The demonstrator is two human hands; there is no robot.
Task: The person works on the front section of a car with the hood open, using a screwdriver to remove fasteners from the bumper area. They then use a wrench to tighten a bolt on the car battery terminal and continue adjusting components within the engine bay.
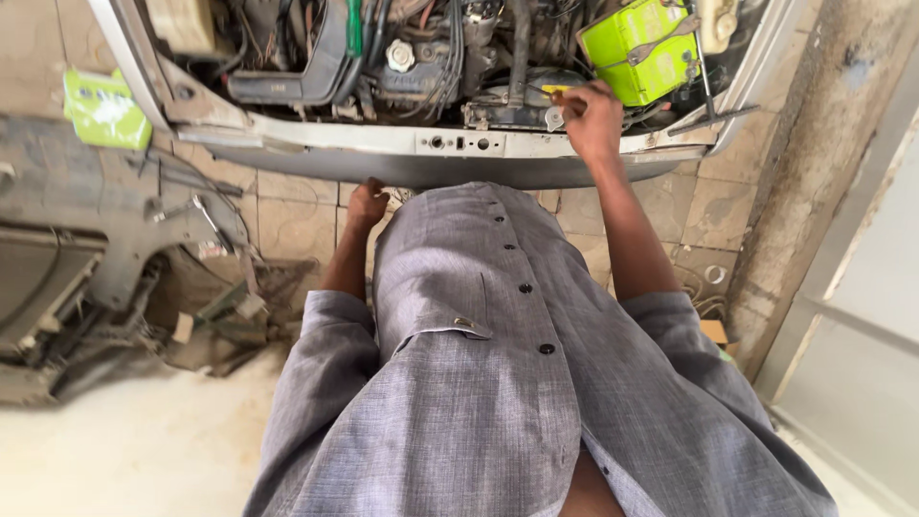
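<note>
The right hand reaches into the engine bay, fingers curled on a small yellow-tipped tool, perhaps a screwdriver; the view is too small to be sure. It looks light and stiff, best held by its handle. Just right of this hand sits a green battery, probably heavy, with hoses and wires crowding to its left. The left hand hangs low by the bumper, loosely closed and seemingly empty. Scrap parts lie on the floor further left.
</note>
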